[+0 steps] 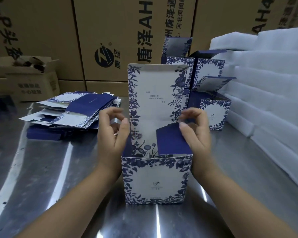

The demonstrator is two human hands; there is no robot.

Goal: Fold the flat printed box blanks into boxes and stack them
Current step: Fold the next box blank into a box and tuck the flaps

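Standing upright at the middle of the steel table [41, 169], the box [156, 179] is being closed: its lid [155, 91] is raised straight up, long axis vertical, mouth open upward, printed front toward the wearer. A dark blue flap [172, 140] is pinched lightly by the right hand [194, 133]; the left hand [113, 133] is pressed against the left wall, fingers curled, nothing gripped. If the flap is pushed in crooked, a crease or jammed lid could follow. Blanks [76, 110] are piled to the left, finished boxes [212, 107] stacked behind right.

Steel table [41, 169]: box [156, 181], flat blanks [76, 109], foam [273, 100].
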